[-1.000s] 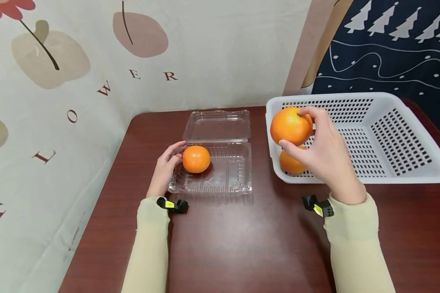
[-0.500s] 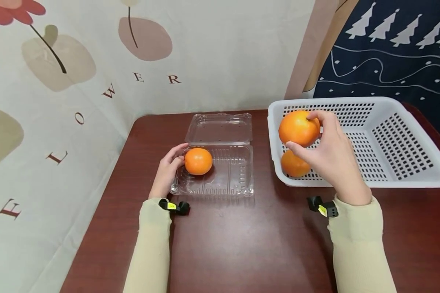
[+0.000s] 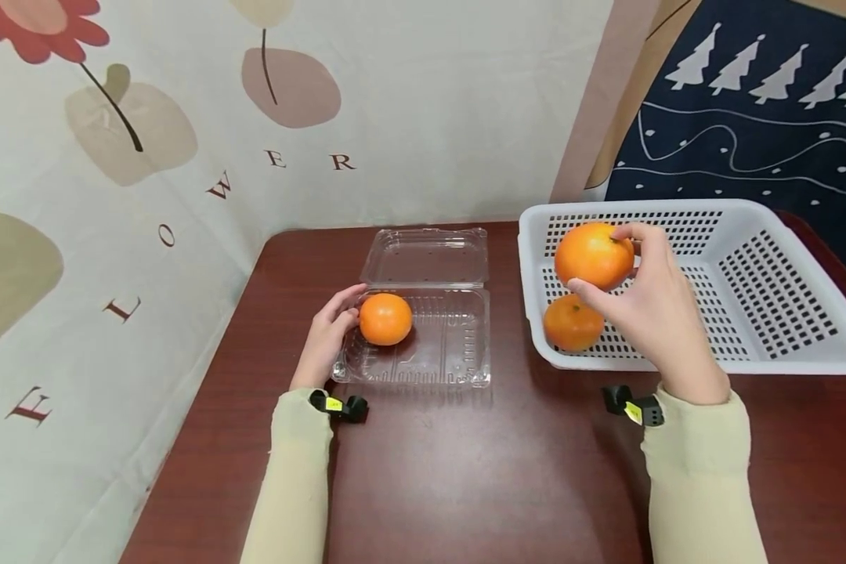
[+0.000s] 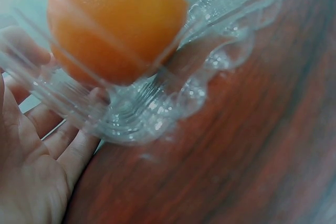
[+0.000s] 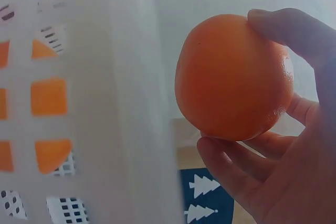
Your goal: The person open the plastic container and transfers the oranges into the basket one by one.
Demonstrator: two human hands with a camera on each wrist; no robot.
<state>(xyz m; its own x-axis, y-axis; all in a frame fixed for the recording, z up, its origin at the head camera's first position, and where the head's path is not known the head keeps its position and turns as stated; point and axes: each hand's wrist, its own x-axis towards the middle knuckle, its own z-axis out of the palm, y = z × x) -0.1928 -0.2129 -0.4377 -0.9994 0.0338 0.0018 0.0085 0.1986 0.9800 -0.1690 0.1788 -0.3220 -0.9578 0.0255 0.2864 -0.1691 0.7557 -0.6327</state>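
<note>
You hold one orange (image 3: 592, 257) in your right hand (image 3: 663, 305), raised above the left end of the white basket (image 3: 811, 364), higher than its near rim. The orange is slightly flattened, its wider axis running roughly left to right; its dark stem spot faces up and toward your right, just by your index fingertip. Your right fingers (image 5: 231, 166) curve round it with the thumb opposing, parted by about the fruit's width and gripping it; the right wrist view shows more fingers behind.

Below it, a second orange (image 3: 573, 323) sits inside the basket at the left end, stem spot facing upward.

Your left hand (image 3: 327, 341) is at the left side of the clear box (image 3: 440, 345), fingers loosely extended and touching its wall. The thumb tip lies right beside a third orange (image 3: 385, 319), which rests in the box's left part, a little wider than tall; you cannot tell from here whether the two touch.

The box's longer side runs left to right, and its lid (image 3: 426, 258) lies folded back on the far side. Box and basket stand apart on the dark red counter (image 3: 458, 470), both lengthwise across you.
</note>
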